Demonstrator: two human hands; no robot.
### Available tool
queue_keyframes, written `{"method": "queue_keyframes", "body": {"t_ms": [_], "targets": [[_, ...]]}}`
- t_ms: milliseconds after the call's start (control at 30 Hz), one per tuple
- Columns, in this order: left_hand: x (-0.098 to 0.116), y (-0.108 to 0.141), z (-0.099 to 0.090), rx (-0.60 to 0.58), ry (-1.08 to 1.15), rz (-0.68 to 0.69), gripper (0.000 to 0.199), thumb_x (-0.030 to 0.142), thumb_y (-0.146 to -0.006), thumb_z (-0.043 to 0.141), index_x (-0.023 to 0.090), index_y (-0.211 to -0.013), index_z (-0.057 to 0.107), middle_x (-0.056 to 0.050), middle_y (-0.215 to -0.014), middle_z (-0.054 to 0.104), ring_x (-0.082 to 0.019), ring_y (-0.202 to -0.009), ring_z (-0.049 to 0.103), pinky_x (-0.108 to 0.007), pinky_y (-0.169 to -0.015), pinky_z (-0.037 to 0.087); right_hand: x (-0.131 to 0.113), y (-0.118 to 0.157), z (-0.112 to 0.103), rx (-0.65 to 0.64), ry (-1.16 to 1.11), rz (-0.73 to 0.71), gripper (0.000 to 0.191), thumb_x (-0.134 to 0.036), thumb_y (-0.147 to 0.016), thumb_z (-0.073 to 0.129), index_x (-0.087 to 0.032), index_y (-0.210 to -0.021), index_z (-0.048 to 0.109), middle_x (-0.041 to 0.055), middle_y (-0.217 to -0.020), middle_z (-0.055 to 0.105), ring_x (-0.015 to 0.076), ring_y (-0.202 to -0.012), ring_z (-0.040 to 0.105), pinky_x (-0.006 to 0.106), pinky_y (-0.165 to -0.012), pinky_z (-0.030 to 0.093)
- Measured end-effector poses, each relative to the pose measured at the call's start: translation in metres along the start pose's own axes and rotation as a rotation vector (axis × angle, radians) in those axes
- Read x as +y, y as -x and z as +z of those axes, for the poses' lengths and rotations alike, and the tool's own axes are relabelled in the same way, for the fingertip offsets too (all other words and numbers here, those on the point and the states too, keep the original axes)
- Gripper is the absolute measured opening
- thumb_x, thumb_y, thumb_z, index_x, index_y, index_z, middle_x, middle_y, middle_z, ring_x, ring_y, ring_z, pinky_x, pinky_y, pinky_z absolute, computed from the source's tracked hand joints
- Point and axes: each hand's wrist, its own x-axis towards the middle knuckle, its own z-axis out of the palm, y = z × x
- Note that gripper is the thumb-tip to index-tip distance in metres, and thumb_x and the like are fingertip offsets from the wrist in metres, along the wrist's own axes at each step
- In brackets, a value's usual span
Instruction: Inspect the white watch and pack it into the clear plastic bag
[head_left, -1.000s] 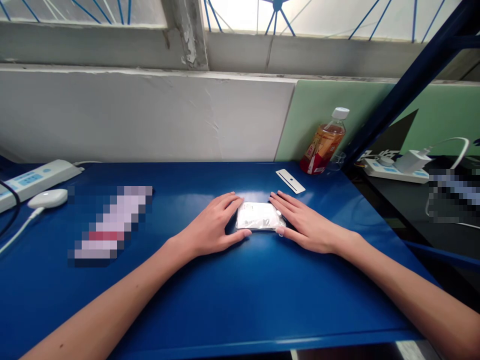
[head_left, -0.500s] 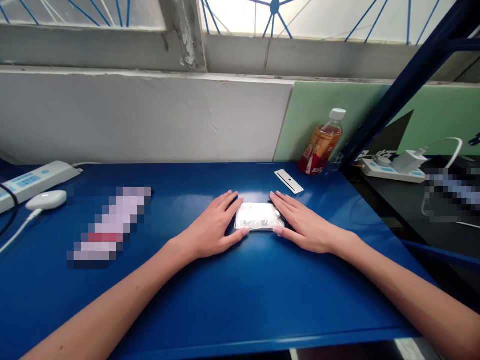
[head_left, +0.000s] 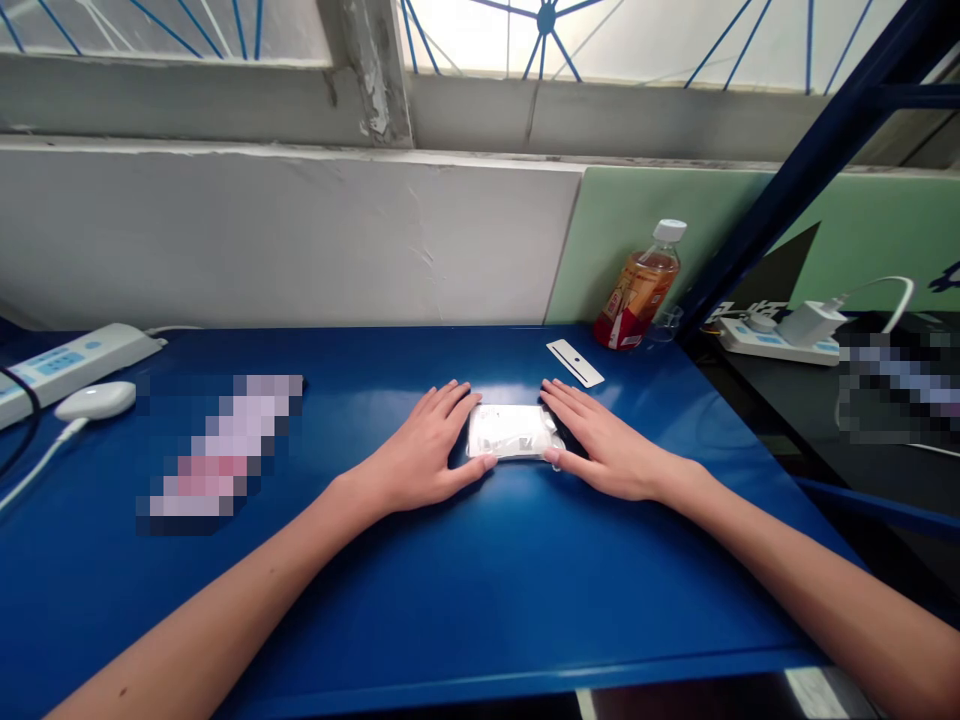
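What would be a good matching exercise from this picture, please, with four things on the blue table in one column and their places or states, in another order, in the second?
1. bottle
2. white packet
3. white card
4. rounded white device

A. between the left hand and the right hand
B. at the left, with a white cable attached
C. upright, with a white cap
D. flat, with a dark stripe

Pairs: 1-C, 2-A, 3-D, 4-B
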Motion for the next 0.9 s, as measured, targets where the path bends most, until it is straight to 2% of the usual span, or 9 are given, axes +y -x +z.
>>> {"method": "queue_keyframes", "body": {"t_ms": [200,400,567,767,900], "targets": [[0.004,-0.013,-0.002,-0.037,0.059,-0.022,0.081,0.067,-0.091,0.046,0.014,-0.151,0.032,-0.020,-0.158,0.028,-0.037,-0.148,0.019,-0.058,-0.117,0.023,-0.005,-0.005,0.004,0.110,-0.065,0.044,0.070,-0.060,-0.096,0.043,-0.009,-0.144,0.046,0.0217,-0.153,0.041,0.0330,-0.145,0.032,0.055,-0.116,0.033],[0.004,-0.024,0.007,-0.060,0.035,0.029,0.069,0.062,-0.093,0.047,0.016,-0.145,0.045,-0.021,-0.156,0.033,-0.039,-0.147,0.022,-0.062,-0.116,0.016,-0.008,-0.010,0.009,0.156,-0.043,0.056,0.066,-0.058,-0.094,0.048,-0.007,-0.136,0.054,0.0218,-0.146,0.050,0.0345,-0.140,0.042,0.054,-0.113,0.038],[0.003,-0.023,0.011,-0.023,0.000,0.035,0.067,0.062,-0.093,0.048,0.018,-0.144,0.047,-0.018,-0.155,0.036,-0.037,-0.147,0.024,-0.059,-0.117,0.016,-0.010,-0.010,0.010,0.149,0.007,0.043,0.061,-0.050,-0.097,0.046,-0.005,-0.137,0.054,0.0216,-0.145,0.051,0.0346,-0.140,0.041,0.052,-0.113,0.038],[0.003,-0.023,0.011,-0.028,-0.009,0.039,0.067,0.062,-0.092,0.050,0.018,-0.143,0.047,-0.018,-0.155,0.036,-0.036,-0.147,0.024,-0.058,-0.118,0.015,-0.009,-0.008,0.008,0.111,0.035,0.015,0.052,-0.035,-0.103,0.031,-0.004,-0.138,0.053,0.0194,-0.146,0.051,0.0318,-0.141,0.039,0.050,-0.116,0.036],[0.004,-0.022,0.012,-0.030,-0.008,0.033,0.067,0.062,-0.092,0.050,0.018,-0.143,0.046,-0.018,-0.155,0.036,-0.035,-0.147,0.023,-0.058,-0.118,0.015,-0.005,-0.007,0.005,0.072,0.009,0.004,0.052,-0.034,-0.104,0.027,-0.006,-0.142,0.050,0.0173,-0.149,0.048,0.0311,-0.144,0.036,0.051,-0.116,0.035]]}}
